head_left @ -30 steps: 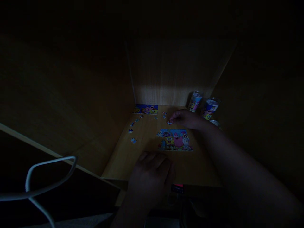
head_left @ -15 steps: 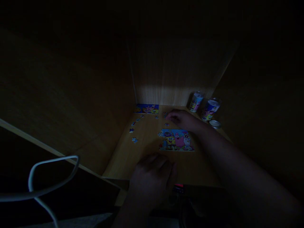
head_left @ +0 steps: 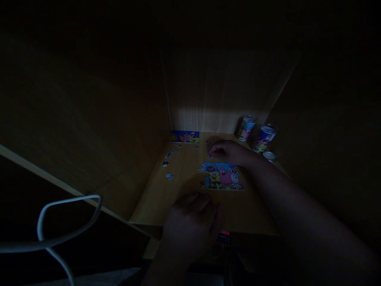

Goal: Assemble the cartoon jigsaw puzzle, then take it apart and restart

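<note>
A partly joined jigsaw puzzle (head_left: 225,176) with bright cartoon figures lies flat on the wooden table. Just beyond its upper edge, my right hand (head_left: 224,151) has its fingers pinched at a small loose jigsaw piece (head_left: 210,156), which still appears to lie on the wood. More loose pieces are close to those fingertips, among them one at the back (head_left: 207,146). My left hand (head_left: 192,218) rests closed at the near side of the table, below the puzzle; its fingertips are curled under and hidden. The scene is very dark.
A second picture strip (head_left: 184,137) lies against the back panel. Several loose pieces (head_left: 169,176) curve along the left. Two cartoon-printed cans (head_left: 246,129) (head_left: 264,138) and a round lid (head_left: 270,156) stand at the back right. A white cable (head_left: 40,222) loops at the lower left.
My right hand has moved slightly nearer to me, from the pieces at the back to the loose piece above the puzzle. My left hand stays put.
</note>
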The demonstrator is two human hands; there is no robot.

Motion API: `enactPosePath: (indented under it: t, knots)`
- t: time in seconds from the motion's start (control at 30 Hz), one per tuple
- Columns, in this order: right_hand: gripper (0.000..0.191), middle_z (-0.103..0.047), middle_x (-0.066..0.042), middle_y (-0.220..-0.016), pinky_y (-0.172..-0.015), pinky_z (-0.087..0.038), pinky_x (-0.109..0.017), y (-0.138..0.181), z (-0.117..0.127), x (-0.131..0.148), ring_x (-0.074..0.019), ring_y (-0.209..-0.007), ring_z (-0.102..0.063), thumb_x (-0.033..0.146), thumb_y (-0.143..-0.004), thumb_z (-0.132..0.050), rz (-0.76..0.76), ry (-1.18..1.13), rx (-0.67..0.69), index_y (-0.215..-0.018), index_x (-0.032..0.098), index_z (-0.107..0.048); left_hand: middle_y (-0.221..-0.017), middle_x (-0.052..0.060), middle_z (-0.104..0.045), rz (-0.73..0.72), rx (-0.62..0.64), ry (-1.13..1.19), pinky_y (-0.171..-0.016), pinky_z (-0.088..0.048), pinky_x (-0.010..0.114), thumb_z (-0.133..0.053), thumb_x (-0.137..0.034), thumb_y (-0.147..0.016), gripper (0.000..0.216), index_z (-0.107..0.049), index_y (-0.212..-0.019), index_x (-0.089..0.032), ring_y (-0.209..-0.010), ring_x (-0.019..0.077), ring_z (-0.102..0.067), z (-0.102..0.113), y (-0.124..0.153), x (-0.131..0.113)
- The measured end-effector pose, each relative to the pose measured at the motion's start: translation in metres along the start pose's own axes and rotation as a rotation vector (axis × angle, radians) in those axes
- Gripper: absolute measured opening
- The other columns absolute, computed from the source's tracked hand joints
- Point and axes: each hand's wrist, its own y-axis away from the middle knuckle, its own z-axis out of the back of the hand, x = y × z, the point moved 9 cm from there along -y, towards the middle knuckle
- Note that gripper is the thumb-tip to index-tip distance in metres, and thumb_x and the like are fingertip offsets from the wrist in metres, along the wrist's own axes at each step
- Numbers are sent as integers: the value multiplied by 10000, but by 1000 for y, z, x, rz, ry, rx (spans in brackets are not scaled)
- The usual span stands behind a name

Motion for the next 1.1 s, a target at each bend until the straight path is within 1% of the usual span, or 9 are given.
enactPosePath:
  t: [0.1, 0.23, 0.37, 0.47, 0.6, 0.83, 0.9, 1.0, 1.1]
  knots:
    - [171, -838, -57, -1096, -964, -578, -386, 0, 0, -1, -234, -1028, -767, 315, -1011, -658, -23, 4, -10, -1042, 236, -807, -732, 13, -693, 1, 13, -14, -638, -527, 380, -592, -208, -1060, 323, -644, -741, -212, -675, 193, -665, -1, -1, -1]
    - [162, -838, -58, -1049, -889, -591, -366, 1, 0, -1, -229, -947, -774, 347, -955, -745, -39, -2, -1, -1039, 222, -804, -732, 14, -693, -7, 6, -21, -644, -527, 376, -598, -195, -1051, 315, -637, -739, -209, -670, 194, -665, 1, -2, -2]
    - [113, -840, -55, -1090, -951, -582, -366, 0, 3, -2, -225, -1018, -776, 255, -955, -733, -38, 12, -15, -1033, 235, -812, -742, 18, -701, 2, 9, -14, -642, -527, 365, -612, -188, -1043, 302, -634, -743, -205, -676, 193, -673, 1, -1, -1]
    - [151, -842, -45, -1117, -989, -577, -363, -1, 4, -4, -213, -1056, -776, 185, -970, -694, -48, 30, -45, -1038, 247, -813, -754, 21, -710, 6, 7, -6, -655, -542, 366, -593, -196, -1055, 301, -642, -759, -203, -695, 194, -685, 0, -1, -1]
    - [202, -841, -71, -1128, -957, -589, -371, 1, 9, -9, -220, -1031, -783, 147, -991, -650, -89, 68, -102, -1103, 229, -797, -733, 13, -695, -10, 2, -3, -651, -536, 372, -589, -191, -1058, 312, -633, -749, -207, -676, 191, -672, 1, -1, -1]
    - [205, -841, -79, -1091, -931, -580, -364, 5, 19, -17, -233, -999, -778, 75, -933, -661, -139, 123, -147, -1002, 211, -798, -750, 16, -702, 0, 15, -14, -658, -538, 381, -599, -198, -1055, 307, -632, -750, -207, -694, 193, -671, -1, 0, 0]
    - [174, -840, -82, -1086, -919, -573, -365, 5, 19, -18, -239, -990, -774, 102, -932, -685, -145, 128, -146, -998, 214, -801, -754, 18, -705, -3, 9, -12, -665, -541, 377, -593, -195, -1056, 308, -638, -752, -208, -692, 193, -670, -1, 0, 0]
    - [76, -838, -65, -1026, -869, -562, -353, 4, 15, -17, -233, -935, -766, 229, -959, -730, -144, 118, -121, -983, 219, -802, -749, 15, -698, -1, 14, -4, -657, -543, 375, -591, -196, -1058, 309, -640, -753, -209, -693, 196, -669, -2, 0, -1]
    - [114, -829, -42, -979, -831, -552, -332, 3, 12, -15, -218, -902, -758, 326, -948, -772, -133, 93, -82, -979, 220, -800, -745, 10, -695, -1, 15, -6, -640, -539, 379, -597, -196, -1054, 308, -633, -748, -208, -685, 199, -669, 0, -1, -1]
